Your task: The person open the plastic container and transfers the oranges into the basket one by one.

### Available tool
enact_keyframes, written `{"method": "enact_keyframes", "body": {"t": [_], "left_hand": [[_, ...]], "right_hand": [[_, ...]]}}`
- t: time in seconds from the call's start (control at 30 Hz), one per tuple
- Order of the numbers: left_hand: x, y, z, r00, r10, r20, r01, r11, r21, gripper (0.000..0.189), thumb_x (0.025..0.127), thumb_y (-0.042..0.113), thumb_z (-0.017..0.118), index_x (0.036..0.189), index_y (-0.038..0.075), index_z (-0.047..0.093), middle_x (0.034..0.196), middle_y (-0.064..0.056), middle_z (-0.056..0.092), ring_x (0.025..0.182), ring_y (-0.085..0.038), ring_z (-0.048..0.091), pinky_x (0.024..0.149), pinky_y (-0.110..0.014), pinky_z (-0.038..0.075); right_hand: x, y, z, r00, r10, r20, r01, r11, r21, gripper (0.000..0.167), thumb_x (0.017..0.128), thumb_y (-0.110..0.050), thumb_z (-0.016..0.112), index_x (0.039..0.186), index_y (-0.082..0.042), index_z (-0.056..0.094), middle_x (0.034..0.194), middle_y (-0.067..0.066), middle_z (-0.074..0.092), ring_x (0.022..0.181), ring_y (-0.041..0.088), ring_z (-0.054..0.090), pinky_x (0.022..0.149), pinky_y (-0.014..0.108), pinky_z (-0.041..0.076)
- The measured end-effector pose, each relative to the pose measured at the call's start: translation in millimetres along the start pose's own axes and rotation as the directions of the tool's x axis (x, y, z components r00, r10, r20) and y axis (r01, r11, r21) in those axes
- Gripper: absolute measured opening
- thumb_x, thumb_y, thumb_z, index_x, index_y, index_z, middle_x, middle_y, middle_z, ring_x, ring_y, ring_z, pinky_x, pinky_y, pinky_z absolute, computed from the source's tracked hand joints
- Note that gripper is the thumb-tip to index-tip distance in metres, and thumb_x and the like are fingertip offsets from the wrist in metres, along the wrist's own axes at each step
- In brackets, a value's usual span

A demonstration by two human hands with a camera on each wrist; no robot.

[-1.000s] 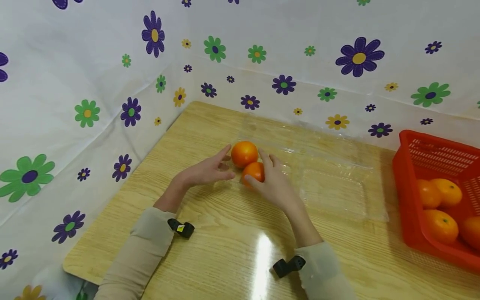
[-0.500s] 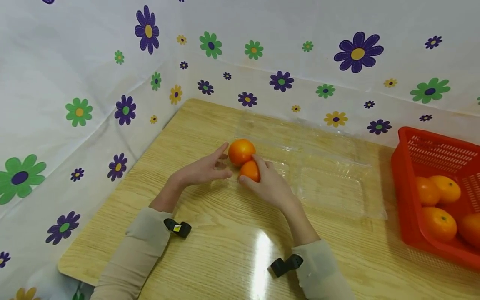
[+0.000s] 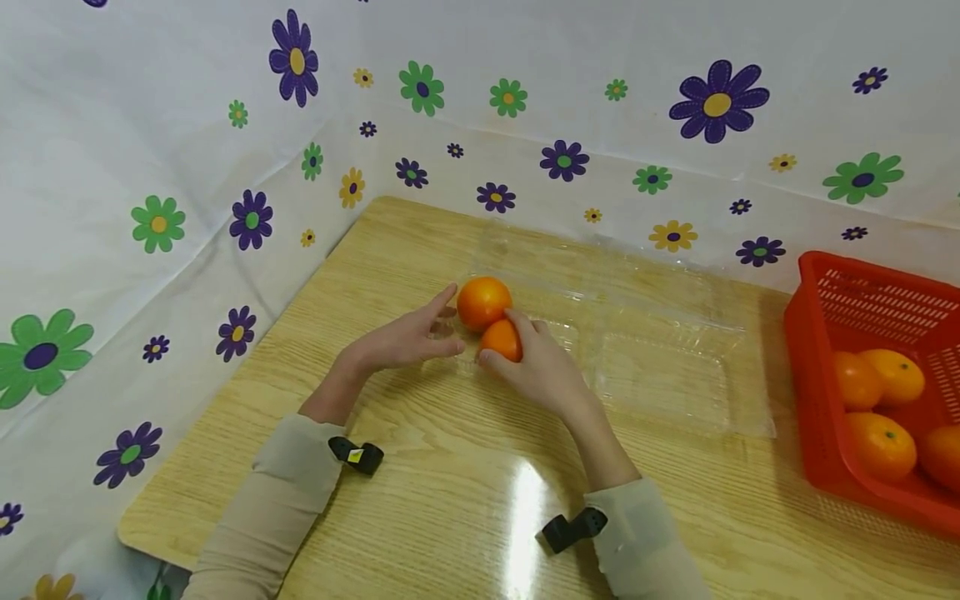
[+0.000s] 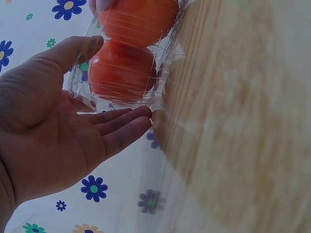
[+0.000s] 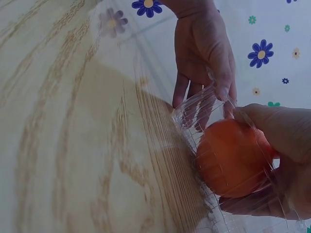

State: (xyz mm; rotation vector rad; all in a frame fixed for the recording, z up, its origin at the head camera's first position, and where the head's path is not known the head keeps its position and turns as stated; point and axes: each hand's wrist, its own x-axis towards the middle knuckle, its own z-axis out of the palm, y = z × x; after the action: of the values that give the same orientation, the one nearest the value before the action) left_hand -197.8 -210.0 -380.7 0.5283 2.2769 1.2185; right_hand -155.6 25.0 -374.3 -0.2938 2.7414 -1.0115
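Two oranges sit together in the left end of a clear plastic clamshell box (image 3: 663, 379), whose lid lies back toward the wall. The rear orange (image 3: 483, 304) touches the front orange (image 3: 500, 340). My right hand (image 3: 546, 367) grips the front orange between thumb and fingers; in the right wrist view this orange (image 5: 233, 158) shows through the box wall. On the left, my left hand (image 3: 405, 337) rests against the box's end. The left wrist view shows its fingers (image 4: 124, 126) nearly straight along the outside, with the thumb by the rim.
A red plastic basket (image 3: 806, 375) with several oranges (image 3: 881, 446) stands at the right. The wooden table (image 3: 420, 517) meets a flower-printed cloth (image 3: 600, 50) behind and at the left.
My right fingers have closed around the front orange, which has shifted slightly. The left hand has stayed by the box's end. Over the last half second almost nothing has moved.
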Motion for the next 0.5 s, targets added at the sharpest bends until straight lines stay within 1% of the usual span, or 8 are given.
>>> {"method": "enact_keyframes", "body": {"t": [0.2, 0.4, 0.5], "left_hand": [[0.7, -0.9, 0.0, 1.0, -0.004, -0.004, 0.004, 1.0, -0.001, 0.095, 0.097, 0.037, 0.063, 0.161, 0.021, -0.006, 0.16, -0.019, 0.026, 0.14, -0.039, 0.038, 0.105, -0.055, 0.043], [0.7, 0.7, 0.0, 1.0, -0.004, 0.0, 0.004, 1.0, -0.006, 0.095, 0.097, 0.035, 0.063, 0.161, 0.021, -0.005, 0.16, -0.019, 0.026, 0.14, -0.038, 0.038, 0.106, -0.054, 0.042], [0.6, 0.9, 0.4, 1.0, -0.004, 0.0, 0.004, 1.0, -0.002, 0.095, 0.097, 0.035, 0.063, 0.161, 0.021, -0.006, 0.16, -0.019, 0.026, 0.14, -0.037, 0.038, 0.107, -0.053, 0.041]], "right_hand": [[1.4, 0.6, -0.4, 0.999, -0.03, -0.04, 0.03, 0.999, 0.01, 0.074, 0.09, -0.047, 0.066, 0.151, -0.016, 0.039, 0.14, 0.018, 0.046, 0.105, 0.033, 0.059, 0.086, 0.048, 0.051], [0.7, 3.0, -2.9, 0.997, -0.033, -0.073, 0.037, 0.998, 0.056, 0.073, 0.086, -0.043, 0.073, 0.147, -0.015, 0.044, 0.136, 0.017, 0.044, 0.105, 0.032, 0.057, 0.085, 0.047, 0.052], [0.1, 4.1, -4.2, 0.996, -0.033, -0.088, 0.04, 0.996, 0.085, 0.075, 0.084, -0.04, 0.077, 0.147, -0.016, 0.044, 0.138, 0.017, 0.042, 0.108, 0.033, 0.057, 0.088, 0.049, 0.053]]}}
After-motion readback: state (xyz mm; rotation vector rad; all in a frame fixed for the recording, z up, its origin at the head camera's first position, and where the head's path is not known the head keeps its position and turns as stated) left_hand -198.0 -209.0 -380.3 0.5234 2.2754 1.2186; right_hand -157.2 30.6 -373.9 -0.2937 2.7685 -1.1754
